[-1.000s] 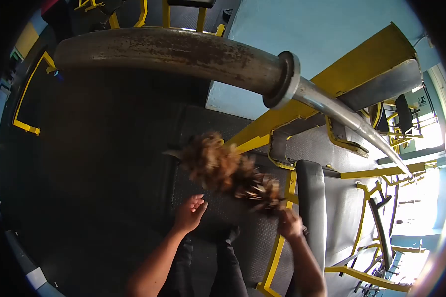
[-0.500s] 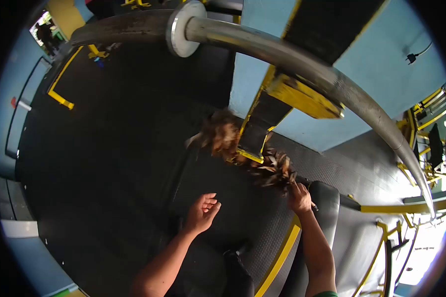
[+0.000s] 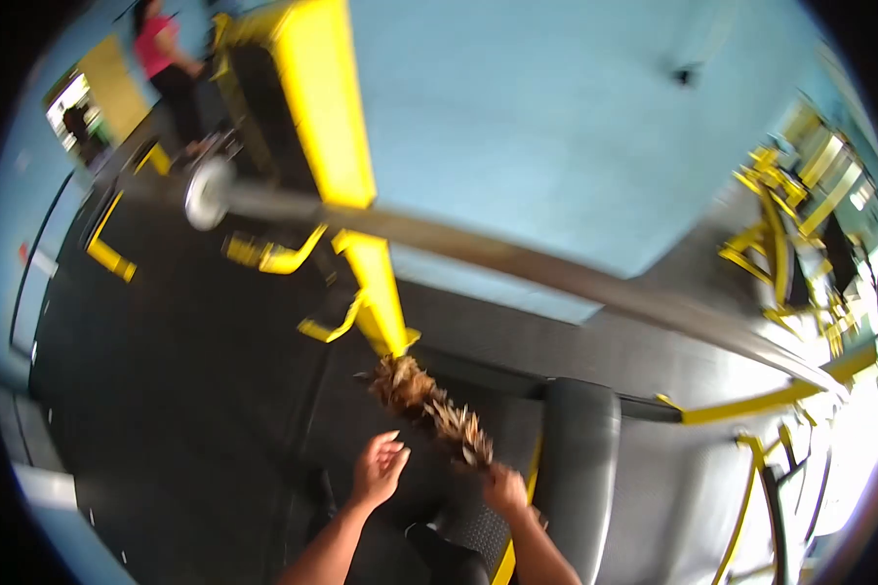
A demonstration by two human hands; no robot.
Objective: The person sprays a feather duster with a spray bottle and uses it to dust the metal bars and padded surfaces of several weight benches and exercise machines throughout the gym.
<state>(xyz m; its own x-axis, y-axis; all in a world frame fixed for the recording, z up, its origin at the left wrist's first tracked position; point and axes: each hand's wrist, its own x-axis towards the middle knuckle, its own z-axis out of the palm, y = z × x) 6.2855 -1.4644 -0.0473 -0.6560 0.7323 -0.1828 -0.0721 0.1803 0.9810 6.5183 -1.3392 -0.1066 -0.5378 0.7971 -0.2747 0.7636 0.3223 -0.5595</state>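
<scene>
My right hand [image 3: 505,489] is closed round the handle of a feather duster [image 3: 431,409] with brown, ragged feathers. The duster points up and left, its tip beside the foot of a yellow upright post [image 3: 375,292]. Whether the feathers touch the post I cannot tell. My left hand [image 3: 379,472] hovers to the left of the duster, fingers loosely bent and apart, holding nothing. Above both hands a metal barbell [image 3: 517,255] with a round collar crosses the view, blurred by motion.
A black padded bench [image 3: 578,468] stands right of my right hand. Yellow hooks [image 3: 334,322] stick out from the post. Behind is a blue wall [image 3: 517,117]; more yellow gym machines [image 3: 776,224] stand at the right. A person in a pink top [image 3: 156,44] is at upper left.
My view has shifted, showing more of the wall, the post and a person. The duster, still in my right hand, has moved down and left in view. My left hand is slightly lower.
</scene>
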